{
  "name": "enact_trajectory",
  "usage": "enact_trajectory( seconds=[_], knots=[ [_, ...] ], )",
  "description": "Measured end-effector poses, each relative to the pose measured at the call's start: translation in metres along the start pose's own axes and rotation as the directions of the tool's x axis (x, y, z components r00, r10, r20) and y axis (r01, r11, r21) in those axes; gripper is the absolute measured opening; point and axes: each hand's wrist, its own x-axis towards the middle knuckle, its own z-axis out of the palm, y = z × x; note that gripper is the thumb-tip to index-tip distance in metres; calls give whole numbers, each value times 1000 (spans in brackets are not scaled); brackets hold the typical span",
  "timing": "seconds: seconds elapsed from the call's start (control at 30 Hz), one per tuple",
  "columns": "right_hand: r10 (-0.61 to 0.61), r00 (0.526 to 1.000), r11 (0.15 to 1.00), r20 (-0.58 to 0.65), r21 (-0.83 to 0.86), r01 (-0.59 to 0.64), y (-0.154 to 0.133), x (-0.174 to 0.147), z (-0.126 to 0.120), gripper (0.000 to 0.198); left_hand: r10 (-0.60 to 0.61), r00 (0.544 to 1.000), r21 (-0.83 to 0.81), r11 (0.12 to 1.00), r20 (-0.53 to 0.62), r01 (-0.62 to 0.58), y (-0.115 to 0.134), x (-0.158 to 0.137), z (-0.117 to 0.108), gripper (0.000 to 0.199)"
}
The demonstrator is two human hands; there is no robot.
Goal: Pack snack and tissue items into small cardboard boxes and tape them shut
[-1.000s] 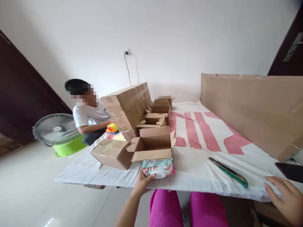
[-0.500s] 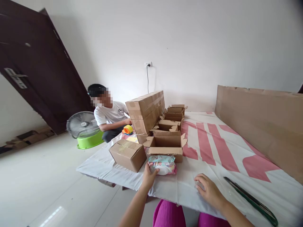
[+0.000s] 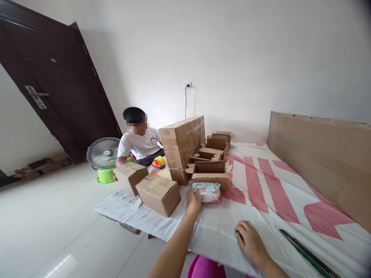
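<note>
My left hand (image 3: 194, 202) grips the left end of a soft plastic pack of wet wipes (image 3: 206, 192), pale blue and pink with a white lid. The pack lies on the cloth-covered table (image 3: 214, 227), right in front of an open cardboard box (image 3: 209, 177) with raised flaps. My right hand (image 3: 249, 240) rests on the cloth with its fingers curled in; no object shows in it. To its right lies a utility knife with a green handle (image 3: 307, 253). Left of my left hand sits a closed, taped carton (image 3: 158, 193).
Another person (image 3: 139, 143) sits across at the left, with a hand at a second closed carton (image 3: 130, 175). Stacked taped cartons (image 3: 182, 144) and more open boxes (image 3: 210, 152) stand behind. An orange tape roll (image 3: 158, 161), a fan (image 3: 104, 153) and a large cardboard sheet (image 3: 315, 154) are around.
A second closed carton has come onto the table's left side, by the other person, who has turned toward it. My right hand's fingers have curled in more. The view has shifted slightly.
</note>
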Motion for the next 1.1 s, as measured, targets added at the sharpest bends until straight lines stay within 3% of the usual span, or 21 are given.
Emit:
enact_trajectory(
  seconds=[0.1, 0.2, 0.43, 0.57, 0.67, 0.8, 0.9, 0.93, 0.97, 1.1],
  knots=[
    [-1, 1000, 1000, -3, -7, 1, -1, 0, -1, 18, -63, 997, 38, 997, -55, 65, 15, 20, 13, 63],
    [-8, 1000, 1000, -13, -20, 8, 0, -2, -1, 18, -113, 990, 35, 993, -87, 117, 21, 21, 22, 63],
    [-12, 999, 1000, -32, -17, 11, 1, -2, -1, 19, -38, 999, -24, 999, -23, 37, 5, -14, 22, 50],
    [-7, 1000, 1000, -24, 11, 7, 1, -2, -2, 18, 15, 997, -62, 998, 72, -10, -7, -34, 10, 45],
    [-19, 1000, 1000, -16, 15, 19, 4, -3, -2, 17, 125, 978, -102, 989, 167, -109, -14, -68, -5, 39],
    [-42, 999, 999, -9, 6, 42, 10, -3, 1, 16, 321, 909, -171, 944, 265, -283, -13, -111, -42, 30],
    [-61, 998, 998, 0, 3, 61, 16, -4, 5, 15, 538, 831, -138, 842, 143, -521, -1, -95, -92, 22],
    [-69, 998, 998, -5, -1, 69, 18, -5, 6, 15, 505, 863, -41, 863, 17, -504, 4, -77, -113, 18],
    [-76, 997, 997, -13, -6, 76, 20, -5, 7, 14, 395, 913, 75, 918, -100, -389, 7, -54, -134, 18],
    [-106, 994, 994, -39, -30, 105, 25, -5, 10, 12, 130, 935, 175, 982, -331, -75, 4, 47, -215, 35]
  ],
)
